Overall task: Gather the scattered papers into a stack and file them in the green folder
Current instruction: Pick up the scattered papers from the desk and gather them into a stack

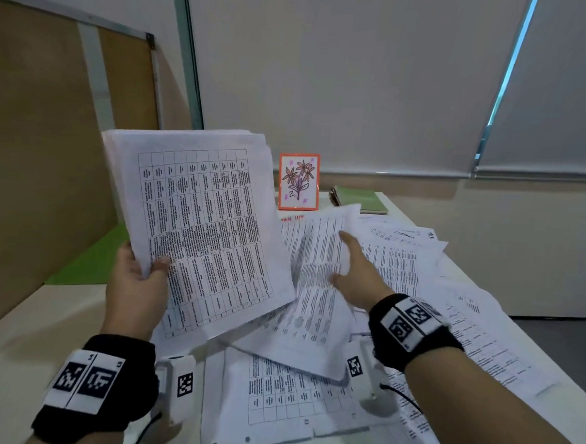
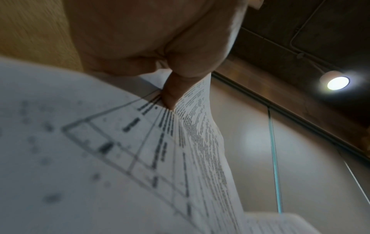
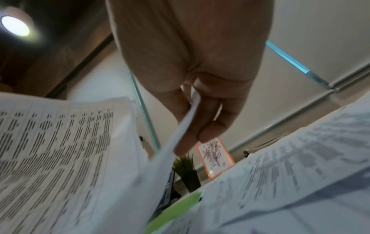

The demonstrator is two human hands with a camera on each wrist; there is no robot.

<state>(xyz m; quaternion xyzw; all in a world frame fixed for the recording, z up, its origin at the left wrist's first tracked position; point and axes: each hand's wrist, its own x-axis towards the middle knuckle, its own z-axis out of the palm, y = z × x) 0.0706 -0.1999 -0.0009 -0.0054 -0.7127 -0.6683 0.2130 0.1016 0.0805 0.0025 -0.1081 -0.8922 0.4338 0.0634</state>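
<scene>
My left hand (image 1: 153,265) grips a thick stack of printed papers (image 1: 199,234) by its lower left edge and holds it upright above the table, thumb (image 2: 172,88) on the front sheet. My right hand (image 1: 342,258) pinches one printed sheet (image 1: 318,291) between thumb and fingers (image 3: 210,123), lifted just right of the stack (image 3: 60,150). More loose papers (image 1: 401,265) lie spread over the table's middle and right, some overlapping near the front (image 1: 285,401). A bright green folder (image 1: 92,262) lies flat at the left, partly hidden behind the stack.
An orange-framed flower drawing (image 1: 299,181) stands at the back. Beside it lies a green notebook (image 1: 360,200). A brown partition (image 1: 34,140) walls the left side. The white table (image 1: 24,326) ends at the right past the papers. A small potted plant (image 3: 188,171) stands near the drawing.
</scene>
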